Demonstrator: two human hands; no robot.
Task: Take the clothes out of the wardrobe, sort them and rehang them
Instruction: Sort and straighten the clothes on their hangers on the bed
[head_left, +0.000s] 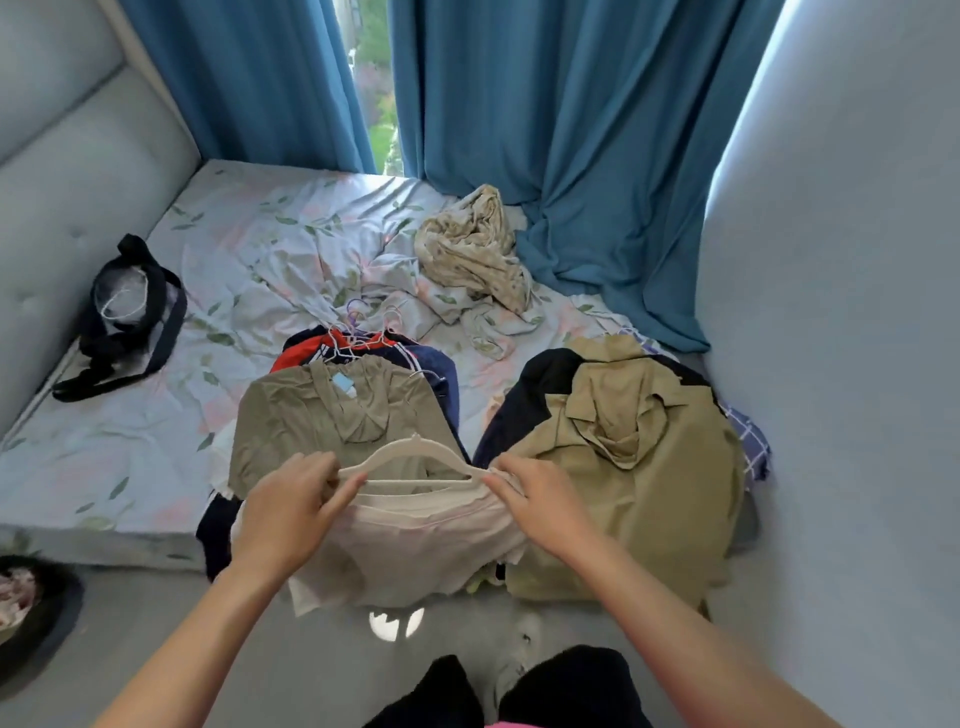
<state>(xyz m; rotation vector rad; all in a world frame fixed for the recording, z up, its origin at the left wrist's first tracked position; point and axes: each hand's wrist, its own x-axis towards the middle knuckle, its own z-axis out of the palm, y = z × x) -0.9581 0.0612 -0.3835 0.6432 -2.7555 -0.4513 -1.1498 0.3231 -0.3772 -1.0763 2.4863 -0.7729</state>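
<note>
At lower centre, left hand (291, 512) and right hand (540, 501) pinch a pale garment (415, 545) onto a white hanger (410, 460); seating its shoulders likely comes next.

Bed (156, 457): in front of me, covered by a rumpled leaf-print sheet.
Left side: a black-strapped clear bag (127, 317) lies near the padded headboard.
Middle front: my pile of hangered clothes (363, 384), olive hooded top (332, 421) uppermost.
Right front: second pile, khaki jacket (639, 457) on dark garments.
Far side: a crumpled beige patterned cloth (472, 249) by the curtain.
</note>
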